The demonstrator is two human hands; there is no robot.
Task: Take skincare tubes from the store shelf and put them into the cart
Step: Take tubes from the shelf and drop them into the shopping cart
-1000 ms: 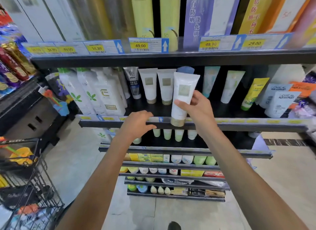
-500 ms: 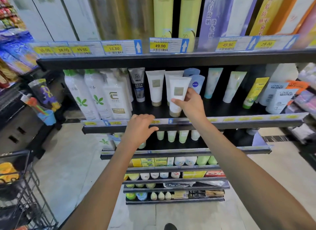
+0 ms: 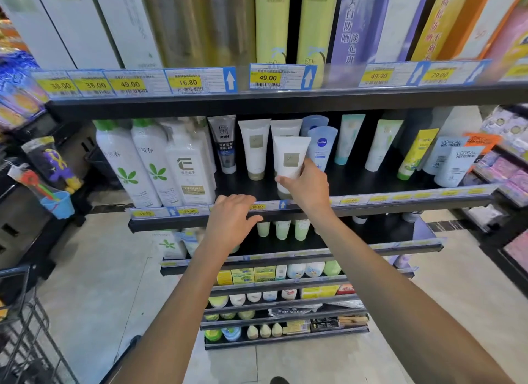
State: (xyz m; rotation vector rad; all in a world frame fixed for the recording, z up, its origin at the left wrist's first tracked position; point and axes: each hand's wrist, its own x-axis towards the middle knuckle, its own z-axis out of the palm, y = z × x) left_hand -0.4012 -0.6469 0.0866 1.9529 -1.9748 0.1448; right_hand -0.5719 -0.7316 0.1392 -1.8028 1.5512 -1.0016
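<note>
My right hand [image 3: 307, 186] grips a white skincare tube [image 3: 291, 158] with a gold square label, standing cap-down on the black shelf [image 3: 371, 180]. Two matching white tubes stand close by: one [image 3: 254, 148] to its left and one [image 3: 285, 128] behind it. My left hand [image 3: 233, 216] hovers with loosely bent fingers at the shelf's front rail [image 3: 400, 203], holding nothing. The black wire cart [image 3: 20, 320] shows only as a corner at the lower left.
White pump bottles [image 3: 154, 166] stand to the left on the same shelf, and a blue Nivea tube [image 3: 321, 146] and green tubes [image 3: 380, 143] to the right. Tall boxes fill the shelf above. Lower shelves hold small bottles. Toys [image 3: 54, 166] hang on the left rack.
My right hand carried the white tube back from in front of the rail onto the shelf, where it now stands. The view shifted right, so the cart slid toward the left edge.
</note>
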